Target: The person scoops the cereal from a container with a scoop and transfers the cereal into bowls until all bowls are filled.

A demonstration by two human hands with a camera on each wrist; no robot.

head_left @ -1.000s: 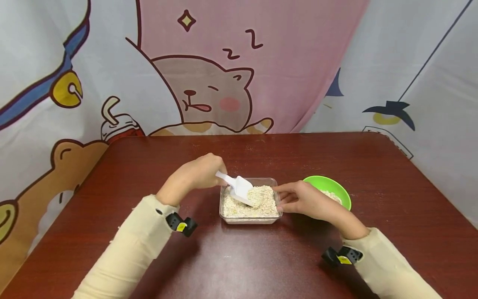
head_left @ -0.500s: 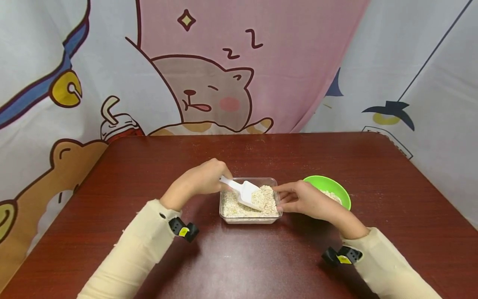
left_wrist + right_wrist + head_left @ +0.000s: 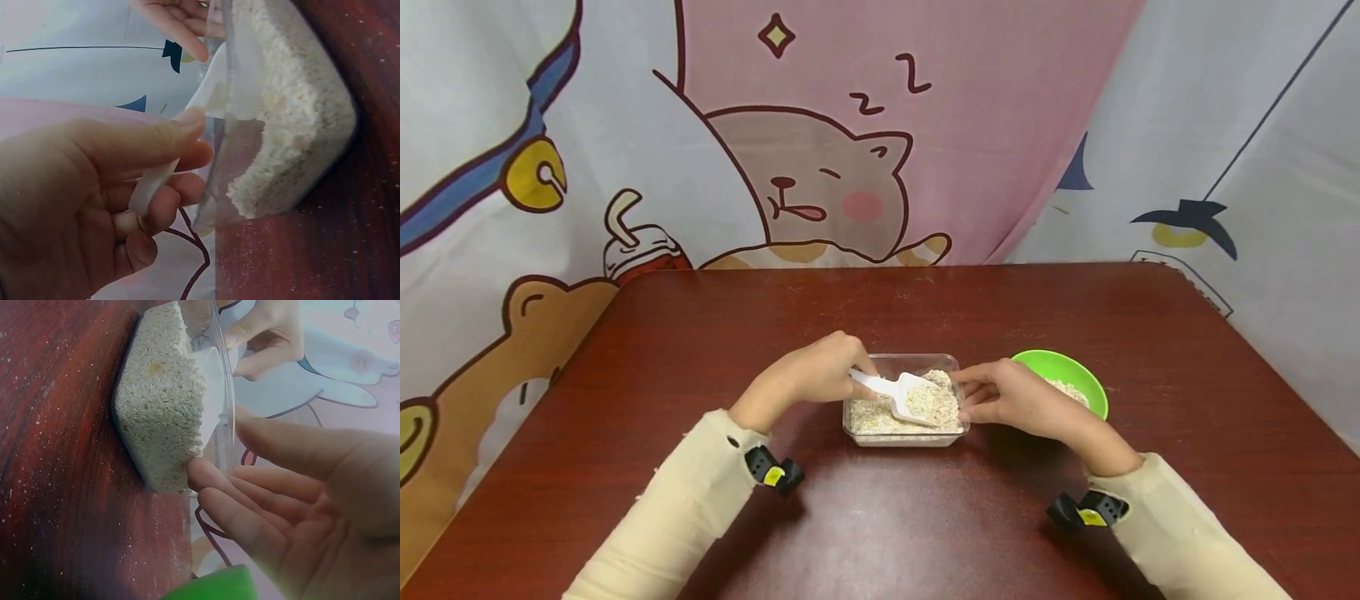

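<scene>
A clear rectangular container filled with pale oat flakes stands on the table. My left hand pinches the handle of a white scoop between thumb and fingers. The scoop's blade is tilted into the flakes and carries some of them; its lower edge is partly buried. In the left wrist view the handle's end shows between the fingers of my left hand. My right hand touches the container's right end, its fingers fairly straight against the wall and its thumb by the rim.
A green bowl with some flakes in it stands right behind my right hand, which partly hides it. Loose crumbs dot the dark red wooden table. A curtain with cartoon prints hangs behind the table.
My left hand has moved right and toward me with the scoop, pushing its blade rightward through the flakes; the blade now holds some. The right hand and container have stayed in place.
</scene>
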